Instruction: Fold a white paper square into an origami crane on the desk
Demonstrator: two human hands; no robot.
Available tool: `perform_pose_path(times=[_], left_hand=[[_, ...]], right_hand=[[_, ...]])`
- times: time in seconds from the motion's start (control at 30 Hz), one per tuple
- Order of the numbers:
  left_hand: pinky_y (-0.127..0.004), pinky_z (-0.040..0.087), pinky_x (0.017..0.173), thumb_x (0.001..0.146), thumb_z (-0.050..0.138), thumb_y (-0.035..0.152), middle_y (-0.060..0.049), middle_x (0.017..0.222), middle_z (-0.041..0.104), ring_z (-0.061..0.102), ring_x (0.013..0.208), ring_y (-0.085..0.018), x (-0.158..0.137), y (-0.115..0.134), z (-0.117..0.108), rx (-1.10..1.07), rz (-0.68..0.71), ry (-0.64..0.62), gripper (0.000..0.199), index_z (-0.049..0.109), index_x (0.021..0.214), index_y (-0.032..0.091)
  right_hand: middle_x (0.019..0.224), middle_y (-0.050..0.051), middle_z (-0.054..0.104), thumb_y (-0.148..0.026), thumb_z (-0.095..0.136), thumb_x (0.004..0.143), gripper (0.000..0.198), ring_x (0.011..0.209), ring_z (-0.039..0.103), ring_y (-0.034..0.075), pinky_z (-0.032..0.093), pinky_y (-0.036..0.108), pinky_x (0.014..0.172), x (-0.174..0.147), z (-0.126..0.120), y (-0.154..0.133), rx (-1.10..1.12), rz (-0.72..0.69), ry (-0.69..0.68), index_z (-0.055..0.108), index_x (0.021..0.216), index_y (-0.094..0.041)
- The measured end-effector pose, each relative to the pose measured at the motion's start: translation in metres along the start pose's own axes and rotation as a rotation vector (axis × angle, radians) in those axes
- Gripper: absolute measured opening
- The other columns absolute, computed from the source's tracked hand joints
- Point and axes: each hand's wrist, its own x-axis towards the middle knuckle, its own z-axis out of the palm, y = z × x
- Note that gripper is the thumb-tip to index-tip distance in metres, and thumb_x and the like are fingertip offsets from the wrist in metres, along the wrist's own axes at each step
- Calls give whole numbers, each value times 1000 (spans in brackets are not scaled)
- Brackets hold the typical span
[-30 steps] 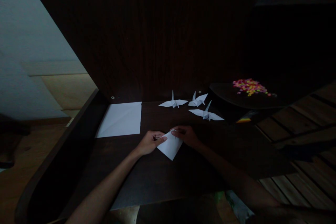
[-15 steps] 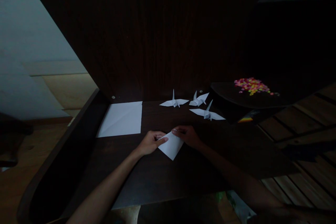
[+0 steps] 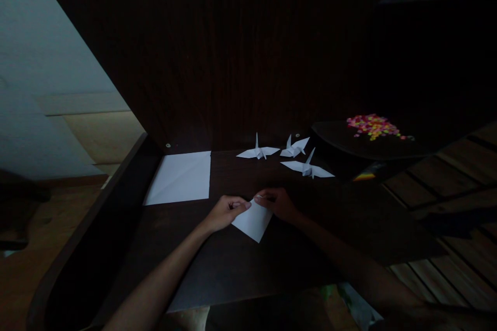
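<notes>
White paper (image 3: 256, 225) over the desk (image 3: 233, 274) is pinched between left hand (image 3: 226, 213), at its left edge, and right hand (image 3: 281, 205), at its far corner — near corner toward the person.

Desk surface (image 3: 233, 274) open near, before folded paper (image 3: 254, 223); gap far middle between flat sheet (image 3: 180, 178) and three paper cranes (image 3: 308, 169). Upright panel (image 3: 233, 51) blocks far; side board (image 3: 99, 230) walls left; curved shelf (image 3: 341, 144) juts far right.

The desk (image 3: 217, 274) bears a sheet (image 3: 179, 178) and three paper cranes (image 3: 308, 169).
</notes>
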Motion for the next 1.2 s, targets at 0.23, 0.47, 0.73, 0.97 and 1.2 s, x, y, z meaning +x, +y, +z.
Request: perform_pose_path(times=[0.23,0.47,0.73,0.97,1.2], left_hand=[[-21,32,52,79,64,53,-1,60,57,44,55,-10,-1,-3,0,-13,13,-33,45,72,78,9],[-20,29,49,78,66,52,-1,60,58,41,54,-9,-1,-5,1,-23,22,2,46,75,81,7],[-21,29,49,79,64,54,-1,57,56,39,52,-9,-1,-4,1,2,34,-5,49,75,79,7],[-21,29,49,81,63,51,-2,59,57,40,53,-9,-1,-8,0,39,45,-5,46,76,84,7],[-21,32,50,82,63,49,-2,60,58,43,55,-10,-2,-7,3,74,66,4,45,77,85,7]], right_hand=[[84,6,76,-49,65,76,33,79,68,22,51,34,74,-2,1,-3,34,-8,-22,75,81,-18],[80,5,75,-45,68,74,30,75,67,21,49,32,72,1,-3,2,41,7,-28,75,80,-17],[76,4,74,-46,67,75,29,71,66,19,49,30,69,0,-2,0,26,5,-7,74,76,-17],[74,4,73,-44,66,76,27,70,65,19,49,30,68,-1,-2,-3,6,3,-5,73,73,-18],[74,4,74,-42,65,76,26,70,66,20,49,30,68,-3,-3,-1,2,-20,5,74,73,-18]])
